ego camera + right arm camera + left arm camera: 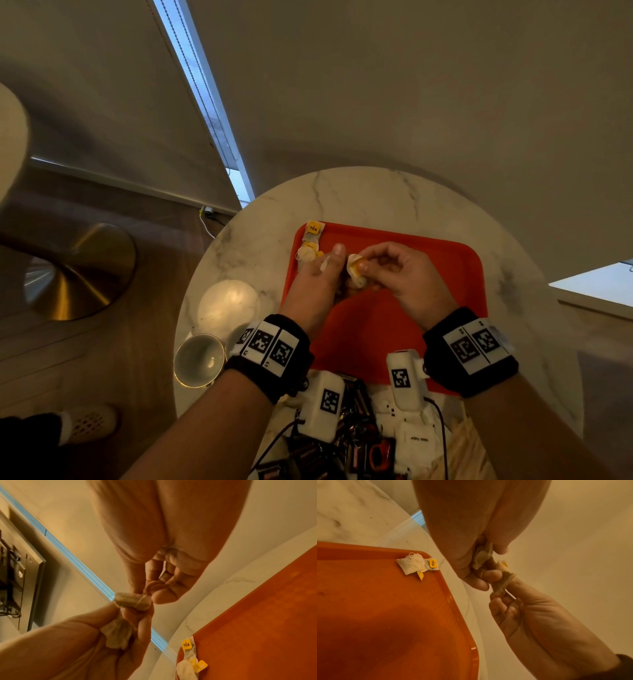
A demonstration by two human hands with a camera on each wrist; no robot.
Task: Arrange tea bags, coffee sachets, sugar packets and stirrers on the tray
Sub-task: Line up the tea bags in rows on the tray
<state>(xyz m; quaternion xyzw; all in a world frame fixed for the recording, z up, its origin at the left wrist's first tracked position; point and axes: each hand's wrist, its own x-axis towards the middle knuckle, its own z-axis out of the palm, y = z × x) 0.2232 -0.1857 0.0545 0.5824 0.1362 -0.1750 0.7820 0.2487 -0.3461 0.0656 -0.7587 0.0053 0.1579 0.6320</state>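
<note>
Sachet pile [359, 442] nearest, both hands pinching tea bags [356, 270] over orange tray [428, 260], cup [198, 359] left

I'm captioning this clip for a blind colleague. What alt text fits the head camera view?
Two hands, left hand and right hand, hold tea bags together above an orange tray on a round marble table. Two more tea bags lie at the tray's far left corner; cups stand left of it.

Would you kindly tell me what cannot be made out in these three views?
- Head view: supplies pile at the near table edge, hidden by wrist cameras, cut by the frame.
- All views: tea bags count inside the left hand, hidden by fingers.
- Right wrist: tray cut off.
</note>
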